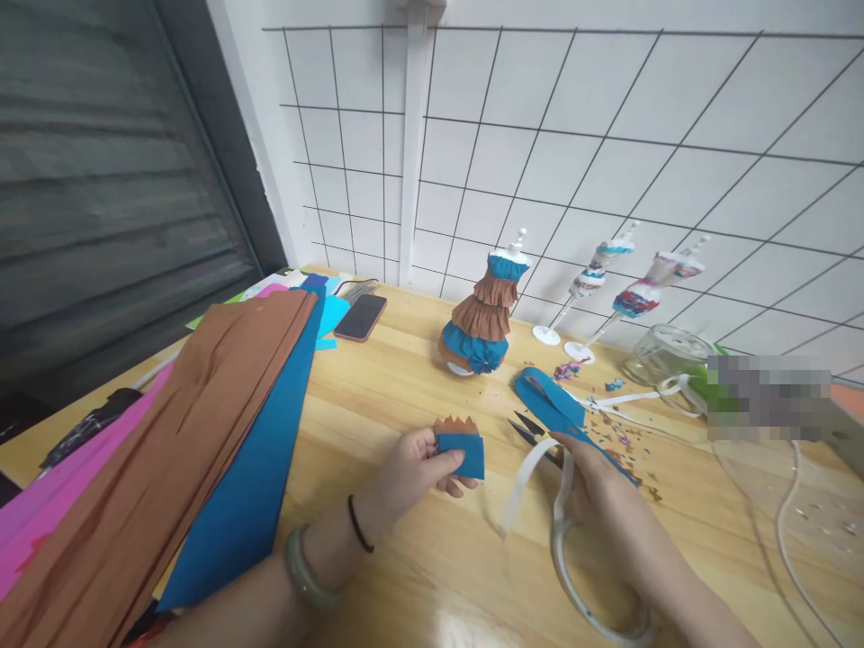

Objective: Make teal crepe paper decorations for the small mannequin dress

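Note:
Near the middle of the table my left hand pinches a small folded blue paper, with a zigzag-edged brown paper behind it. To the right, my right hand is closed around the handles of scissors; the blades point up and left, slightly apart. A white tape strip curls beside my right hand, and a tape roll lies below it. Blue paper strips rest just beyond the scissors.
A mini mannequin in a blue and brown ruffled dress stands at the back. Two slimmer mannequins and a glass jar are right of it. Long brown crepe paper covers the left side, near a phone. Paper scraps lie scattered.

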`<move>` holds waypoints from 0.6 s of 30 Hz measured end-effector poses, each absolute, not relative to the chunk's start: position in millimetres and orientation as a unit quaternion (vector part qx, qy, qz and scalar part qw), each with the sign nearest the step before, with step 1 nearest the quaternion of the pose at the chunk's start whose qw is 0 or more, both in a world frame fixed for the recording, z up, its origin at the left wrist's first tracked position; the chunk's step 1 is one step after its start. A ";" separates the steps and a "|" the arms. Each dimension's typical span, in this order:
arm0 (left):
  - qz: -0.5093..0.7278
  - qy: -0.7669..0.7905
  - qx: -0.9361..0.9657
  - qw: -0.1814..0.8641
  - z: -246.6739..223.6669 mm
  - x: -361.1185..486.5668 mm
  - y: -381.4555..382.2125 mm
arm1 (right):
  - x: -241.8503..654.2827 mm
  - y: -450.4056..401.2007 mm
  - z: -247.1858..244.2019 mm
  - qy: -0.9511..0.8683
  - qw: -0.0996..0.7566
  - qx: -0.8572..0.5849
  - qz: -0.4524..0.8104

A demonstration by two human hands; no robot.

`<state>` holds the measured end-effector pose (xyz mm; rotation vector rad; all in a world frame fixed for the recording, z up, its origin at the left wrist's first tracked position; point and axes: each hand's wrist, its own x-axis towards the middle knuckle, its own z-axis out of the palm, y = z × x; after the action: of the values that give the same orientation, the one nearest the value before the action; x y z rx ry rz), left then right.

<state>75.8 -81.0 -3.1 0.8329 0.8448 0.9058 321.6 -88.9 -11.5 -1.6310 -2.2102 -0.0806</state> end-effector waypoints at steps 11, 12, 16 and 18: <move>0.411 0.318 0.368 0.771 -3.4 74.2 -81.7 | 298.8 -114.1 9.2 -0.852 0.054 -0.486 -0.188; 0.417 0.316 0.369 0.768 -3.3 74.1 -81.9 | 296.7 -114.2 10.3 -0.850 0.052 -0.488 -0.192; 0.432 0.299 0.381 0.761 -2.4 73.9 -82.9 | 290.0 -110.7 18.2 -0.855 0.042 -0.479 -0.195; 0.404 0.293 0.388 0.774 -1.5 74.1 -84.1 | 287.9 -107.6 23.4 -0.860 0.039 -0.472 -0.189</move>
<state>74.1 -84.1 -1.5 0.8409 0.6344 0.8758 287.9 -107.6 23.4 -1.4469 -2.6380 -0.5800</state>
